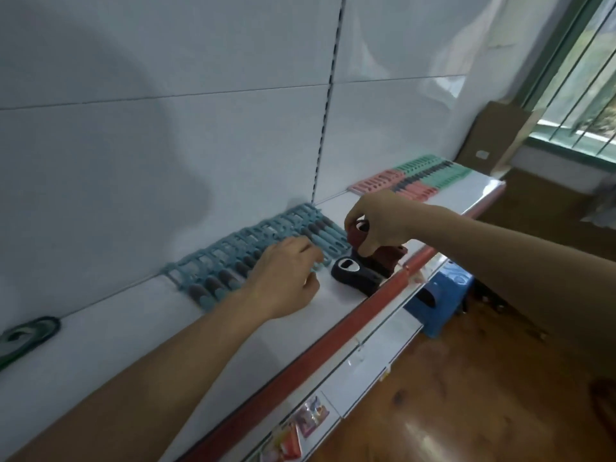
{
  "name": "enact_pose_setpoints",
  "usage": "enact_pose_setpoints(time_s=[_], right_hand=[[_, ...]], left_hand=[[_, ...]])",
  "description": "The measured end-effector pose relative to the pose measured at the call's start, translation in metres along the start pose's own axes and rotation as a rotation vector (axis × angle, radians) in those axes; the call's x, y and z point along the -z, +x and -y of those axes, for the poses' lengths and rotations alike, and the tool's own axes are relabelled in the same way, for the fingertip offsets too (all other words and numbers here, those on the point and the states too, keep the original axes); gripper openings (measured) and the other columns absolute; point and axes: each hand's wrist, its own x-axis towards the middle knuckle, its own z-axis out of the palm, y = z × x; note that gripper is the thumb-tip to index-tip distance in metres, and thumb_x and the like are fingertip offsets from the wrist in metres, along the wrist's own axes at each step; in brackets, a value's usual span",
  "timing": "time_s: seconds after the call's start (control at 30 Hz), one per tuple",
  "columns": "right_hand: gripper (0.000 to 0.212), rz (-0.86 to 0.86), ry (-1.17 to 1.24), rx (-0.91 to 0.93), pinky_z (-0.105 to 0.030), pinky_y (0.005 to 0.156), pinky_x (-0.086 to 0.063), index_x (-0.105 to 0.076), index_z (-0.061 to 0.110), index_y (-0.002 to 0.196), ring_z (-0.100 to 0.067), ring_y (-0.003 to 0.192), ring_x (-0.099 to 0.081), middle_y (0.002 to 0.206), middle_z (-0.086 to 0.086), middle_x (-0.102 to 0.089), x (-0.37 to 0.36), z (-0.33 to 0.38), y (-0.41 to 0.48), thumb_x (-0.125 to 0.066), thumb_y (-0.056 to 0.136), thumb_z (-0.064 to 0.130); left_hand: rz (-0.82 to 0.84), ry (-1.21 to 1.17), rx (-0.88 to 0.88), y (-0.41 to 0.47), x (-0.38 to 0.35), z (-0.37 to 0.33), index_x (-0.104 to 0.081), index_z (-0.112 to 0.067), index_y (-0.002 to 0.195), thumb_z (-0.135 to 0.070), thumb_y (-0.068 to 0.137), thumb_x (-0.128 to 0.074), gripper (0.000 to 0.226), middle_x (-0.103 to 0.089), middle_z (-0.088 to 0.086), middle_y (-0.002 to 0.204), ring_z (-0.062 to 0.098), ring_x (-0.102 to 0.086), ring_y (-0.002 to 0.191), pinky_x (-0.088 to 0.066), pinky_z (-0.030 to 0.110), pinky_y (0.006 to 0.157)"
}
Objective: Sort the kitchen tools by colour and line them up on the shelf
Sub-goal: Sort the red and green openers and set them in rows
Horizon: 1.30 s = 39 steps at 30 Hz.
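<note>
A row of blue kitchen tools (246, 248) with grey grips lies side by side on the white shelf (100, 348). My left hand (283, 278) rests on the row's front ends, fingers loosely bent on the tools. My right hand (376, 221) grips a dark red tool (358, 238) held just above other dark red tools (390, 258). A black tool (353, 273) with a white oval opening lies in front of them near the shelf edge. Farther right lie rows of pink tools (383, 183) and green tools (433, 168).
A dark green tool (26, 335) lies at the far left of the shelf. A red strip (300, 365) runs along the shelf's front edge. A blue plastic stool (440, 295) stands on the wooden floor below. A cardboard box (493, 138) leans by the window.
</note>
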Motion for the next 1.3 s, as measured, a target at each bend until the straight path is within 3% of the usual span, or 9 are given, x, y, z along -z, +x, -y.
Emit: enact_pose_setpoints(time_s=[0.17, 0.37, 0.47, 0.57, 0.8, 1.03, 1.3], right_hand=[[0.048, 0.018, -0.033, 0.057, -0.032, 0.079, -0.053, -0.073, 0.022, 0.117, -0.018, 0.090, -0.058, 0.103, 0.002, -0.068, 0.000, -0.074, 0.030, -0.088, 0.071, 0.027], [0.045, 0.081, -0.026, 0.081, -0.030, 0.072, -0.050, -0.073, 0.021, 0.114, -0.019, 0.090, -0.059, 0.101, 0.003, -0.066, -0.017, -0.118, 0.071, -0.085, 0.071, 0.025], [0.041, 0.117, -0.002, 0.084, -0.031, 0.069, -0.056, -0.075, 0.024, 0.107, -0.019, 0.084, -0.064, 0.098, 0.002, -0.069, -0.035, -0.125, 0.083, -0.086, 0.067, 0.026], [0.035, 0.134, 0.025, 0.089, -0.022, 0.054, -0.046, -0.076, 0.023, 0.098, -0.013, 0.074, -0.060, 0.092, 0.001, -0.070, -0.052, -0.129, 0.089, -0.088, 0.066, 0.026], [0.038, 0.146, 0.043, 0.081, -0.035, 0.073, -0.062, -0.077, 0.017, 0.098, -0.025, 0.087, -0.067, 0.094, -0.005, -0.073, -0.072, -0.136, 0.098, -0.089, 0.065, 0.030], [0.041, 0.144, 0.030, 0.079, -0.036, 0.073, -0.062, -0.074, 0.013, 0.101, -0.026, 0.088, -0.068, 0.097, -0.007, -0.073, -0.077, -0.138, 0.099, -0.088, 0.066, 0.030], [0.050, 0.171, 0.008, 0.103, -0.033, 0.068, -0.055, -0.067, 0.021, 0.111, -0.026, 0.093, -0.065, 0.105, -0.003, -0.068, -0.077, -0.144, 0.096, -0.087, 0.068, 0.035]], left_hand=[[0.013, -0.012, 0.119, 0.050, -0.038, -0.030, -0.065, -0.020, 0.117, -0.027, 0.090, -0.053, 0.030, -0.060, -0.004, 0.116, 0.018, -0.055, 0.110, -0.051, 0.042, 0.091], [0.043, 0.048, 0.212, 0.086, -0.051, -0.037, -0.061, -0.020, 0.123, -0.026, 0.092, -0.052, 0.032, -0.057, -0.005, 0.123, 0.016, -0.052, 0.114, -0.047, 0.038, 0.096], [0.048, 0.061, 0.248, 0.100, -0.055, -0.032, -0.062, -0.020, 0.120, -0.023, 0.094, -0.049, 0.028, -0.059, -0.005, 0.120, 0.016, -0.053, 0.111, -0.048, 0.038, 0.094], [0.071, 0.075, 0.270, 0.107, -0.059, -0.027, -0.063, -0.019, 0.118, -0.022, 0.096, -0.047, 0.028, -0.060, -0.004, 0.118, 0.016, -0.055, 0.110, -0.047, 0.039, 0.095], [0.094, 0.064, 0.276, 0.120, -0.065, -0.025, -0.064, -0.020, 0.117, -0.021, 0.095, -0.046, 0.028, -0.060, -0.007, 0.117, 0.013, -0.053, 0.108, -0.047, 0.041, 0.095], [0.151, 0.093, 0.261, 0.129, -0.069, -0.022, -0.067, -0.022, 0.117, -0.023, 0.096, -0.050, 0.027, -0.058, -0.007, 0.115, 0.013, -0.052, 0.109, -0.044, 0.039, 0.099], [0.207, 0.190, 0.227, 0.128, -0.063, -0.018, -0.066, -0.023, 0.116, -0.023, 0.096, -0.049, 0.027, -0.060, -0.008, 0.113, 0.014, -0.054, 0.107, -0.042, 0.038, 0.097]])
